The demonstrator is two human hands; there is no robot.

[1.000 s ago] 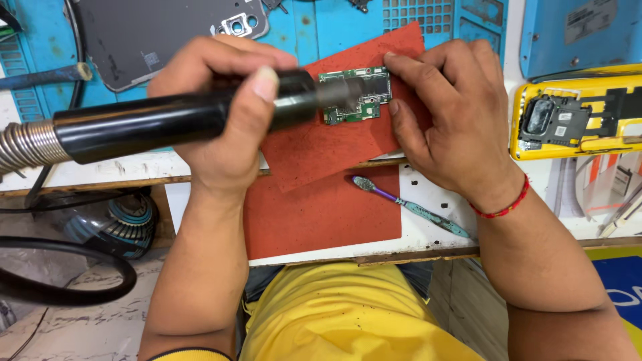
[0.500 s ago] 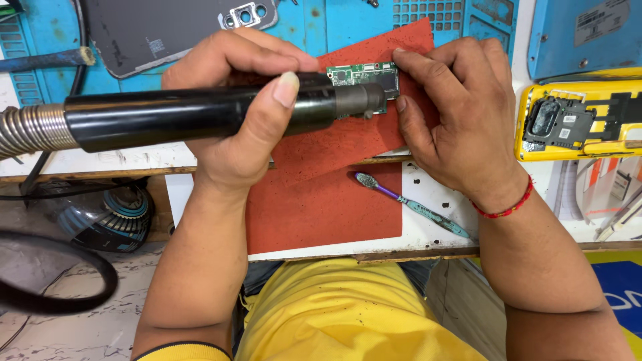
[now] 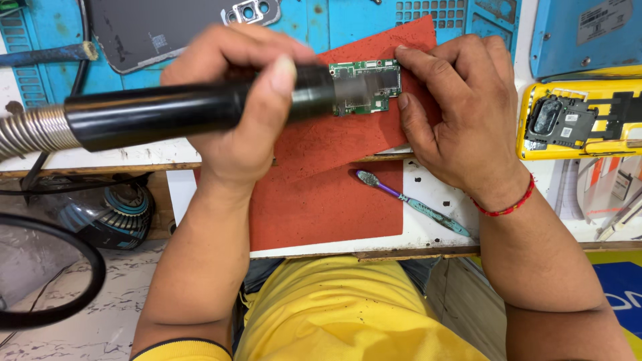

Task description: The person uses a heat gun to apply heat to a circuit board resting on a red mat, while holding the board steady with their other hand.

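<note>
My left hand (image 3: 244, 110) grips a black hot-air wand (image 3: 167, 113) with a ribbed metal hose (image 3: 30, 130) at its left end. The wand's nozzle points right, over a small green circuit board (image 3: 371, 83). The board lies on a red mat (image 3: 334, 180). My right hand (image 3: 455, 113) rests on the mat with its fingertips against the board's right edge, holding it in place. A red thread is tied around that wrist.
A purple and teal toothbrush (image 3: 408, 200) lies on the white bench below the right hand. A yellow phone frame (image 3: 575, 120) sits at the right. A dark phone back cover (image 3: 154, 33) lies on the blue pad at the top. A black cable loop (image 3: 47, 274) hangs at the lower left.
The wand and my left hand have stayed over the board with only a small shift. The camera has tilted slightly. My right hand keeps holding the board's edge.
</note>
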